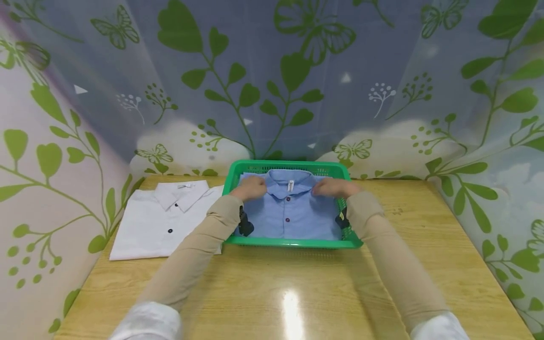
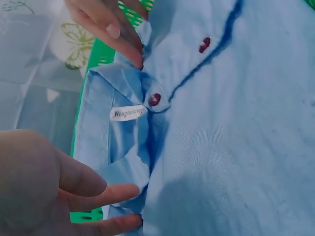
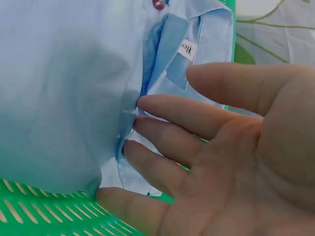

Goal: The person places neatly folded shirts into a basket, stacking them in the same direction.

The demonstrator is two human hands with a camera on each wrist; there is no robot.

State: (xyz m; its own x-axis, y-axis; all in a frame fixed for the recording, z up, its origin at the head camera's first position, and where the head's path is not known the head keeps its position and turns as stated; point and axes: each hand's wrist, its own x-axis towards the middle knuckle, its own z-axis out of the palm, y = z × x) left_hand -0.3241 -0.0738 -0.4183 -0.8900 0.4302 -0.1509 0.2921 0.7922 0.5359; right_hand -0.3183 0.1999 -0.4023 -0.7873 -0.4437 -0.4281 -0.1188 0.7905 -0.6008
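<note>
A folded light-blue shirt [image 1: 272, 217] with dark red buttons lies collar-up inside a green plastic basket [image 1: 293, 242]. Its collar [image 1: 293, 177] shows a small white label [image 2: 128, 113]. At the collar's left side is my left hand [image 1: 250, 188], with extended fingers [image 2: 110, 195] touching the fabric near the shoulder. On the other side my right hand [image 1: 333, 187] lays straight, spread fingers [image 3: 172, 115] along the shirt's upper edge; its thumb stands apart from them. Black wrist straps partly cover the shirt's sides in the head view.
Left of the basket, a folded white shirt [image 1: 148, 226] with dark buttons lies on the wooden table [image 1: 246, 288], close against the basket's side. Behind the table hangs a curtain [image 1: 263, 94] with green leaves and butterflies.
</note>
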